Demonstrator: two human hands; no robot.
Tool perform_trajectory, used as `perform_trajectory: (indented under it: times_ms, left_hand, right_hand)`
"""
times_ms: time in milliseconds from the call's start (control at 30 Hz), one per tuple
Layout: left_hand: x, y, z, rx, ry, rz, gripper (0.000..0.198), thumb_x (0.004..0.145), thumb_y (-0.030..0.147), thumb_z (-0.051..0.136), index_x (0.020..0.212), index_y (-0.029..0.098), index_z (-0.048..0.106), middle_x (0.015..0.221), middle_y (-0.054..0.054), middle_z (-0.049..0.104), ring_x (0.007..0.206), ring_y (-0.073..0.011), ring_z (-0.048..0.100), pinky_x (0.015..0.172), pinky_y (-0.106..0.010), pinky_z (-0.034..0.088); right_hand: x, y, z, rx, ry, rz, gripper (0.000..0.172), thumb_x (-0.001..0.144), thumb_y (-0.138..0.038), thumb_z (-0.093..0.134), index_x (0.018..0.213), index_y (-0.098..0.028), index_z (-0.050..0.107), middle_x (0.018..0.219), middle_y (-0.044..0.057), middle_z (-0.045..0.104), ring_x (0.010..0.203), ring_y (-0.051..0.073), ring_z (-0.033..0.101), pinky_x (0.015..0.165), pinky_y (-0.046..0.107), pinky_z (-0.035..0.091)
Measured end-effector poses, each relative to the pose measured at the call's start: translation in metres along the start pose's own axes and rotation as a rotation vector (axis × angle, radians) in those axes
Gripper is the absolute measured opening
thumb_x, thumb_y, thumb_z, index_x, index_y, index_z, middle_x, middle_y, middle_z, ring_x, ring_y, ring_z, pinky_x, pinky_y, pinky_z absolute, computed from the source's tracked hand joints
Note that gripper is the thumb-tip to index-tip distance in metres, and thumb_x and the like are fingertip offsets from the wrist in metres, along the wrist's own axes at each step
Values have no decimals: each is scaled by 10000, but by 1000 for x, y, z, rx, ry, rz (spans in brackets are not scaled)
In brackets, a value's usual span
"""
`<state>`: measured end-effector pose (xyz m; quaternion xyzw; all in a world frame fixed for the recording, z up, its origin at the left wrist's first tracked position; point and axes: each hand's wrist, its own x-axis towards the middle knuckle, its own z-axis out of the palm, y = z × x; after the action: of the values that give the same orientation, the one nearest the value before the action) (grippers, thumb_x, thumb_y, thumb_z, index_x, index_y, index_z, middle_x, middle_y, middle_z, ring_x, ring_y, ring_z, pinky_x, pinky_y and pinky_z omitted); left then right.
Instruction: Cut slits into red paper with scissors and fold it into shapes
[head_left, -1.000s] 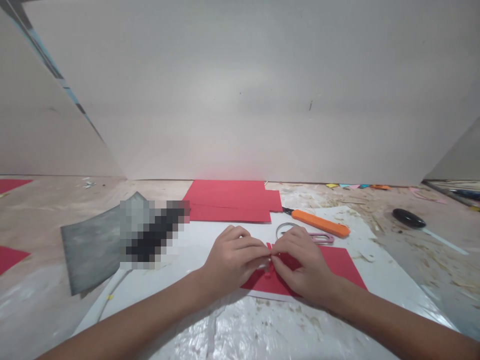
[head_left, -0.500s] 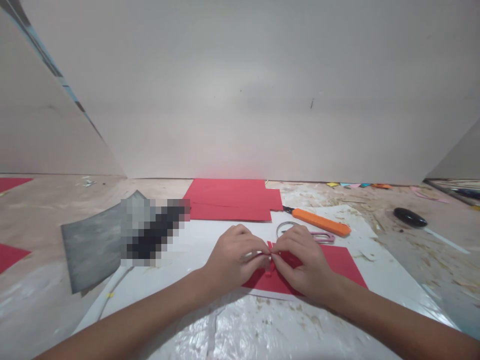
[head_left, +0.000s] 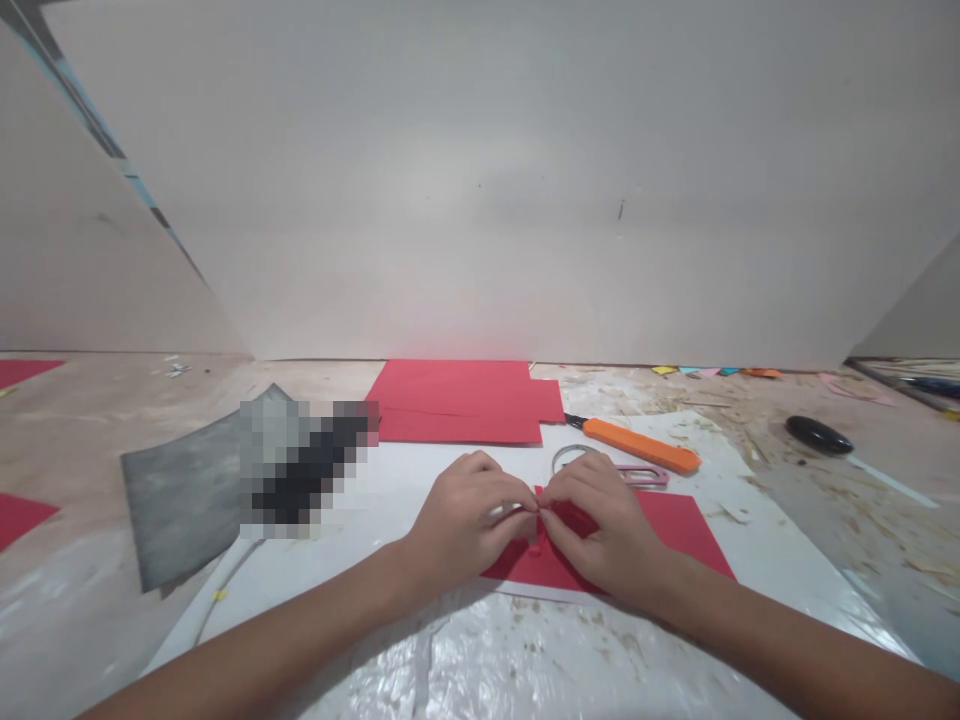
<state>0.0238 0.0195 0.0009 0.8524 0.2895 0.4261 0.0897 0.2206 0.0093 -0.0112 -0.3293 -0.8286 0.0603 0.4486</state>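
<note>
My left hand [head_left: 472,515] and my right hand [head_left: 604,520] meet fingertip to fingertip over a red sheet of paper [head_left: 686,530]. Each has thumb and forefinger pinched together. Between them a narrow red paper strip [head_left: 535,550] shows, its end sticking out below the fingertips; the part in the fingers is mostly hidden. The red sheet lies on white paper [head_left: 352,540], partly covered by my hands. Just behind my right hand are a thin grey ring [head_left: 559,457] and a pink slotted handle [head_left: 649,475]; whether they are one thing I cannot tell.
An orange utility knife [head_left: 641,445] lies beyond my right hand, near stacked red paper [head_left: 457,400]. To the left is a grey sheet [head_left: 180,500] beside a blurred-out dark object. A black oval object [head_left: 819,435] sits at right among scraps. A pale wall [head_left: 480,200] rises behind.
Almost nothing differs. Both hands keep their pinch, with only a very slight shift at the fingertips around the red strip.
</note>
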Motion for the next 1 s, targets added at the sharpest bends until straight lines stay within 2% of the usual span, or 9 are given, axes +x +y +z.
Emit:
perform_trajectory:
  times_ms: [267,500,800,1000]
  left_hand:
    - [0,-1,-2,23,-48,-16,169,927,216,550,841,219,695,786,7,758,695,-157,554,708,-305,488]
    - [-1,-2,-2,-27,-105,-73,132,920,197,575,880,229,696,834,35,758,732,-155,538,744,-298,470]
    - [1,2,-6,-79,-203,-153,215,961,174,498,881,234,688,832,44,746,771,-169,516,764,-298,443]
    - [3,2,-8,-78,-268,-165,267,988,203,454,863,230,688,870,30,740,804,-177,519,781,-302,433]
  right_hand:
    - [0,2,1,-18,4,-5,114,859,-126,595,828,-234,613,746,7,647,756,191,557,740,375,422]
    - [-1,3,1,-2,-4,-3,99,867,-136,602,843,-231,610,760,11,651,763,193,552,736,378,425]
    - [-1,1,-1,13,18,0,111,874,-122,596,850,-227,569,744,1,637,749,188,526,731,372,413]
    - [-2,0,-1,0,16,-52,144,880,-96,593,931,-227,624,804,15,658,777,189,541,746,381,420]
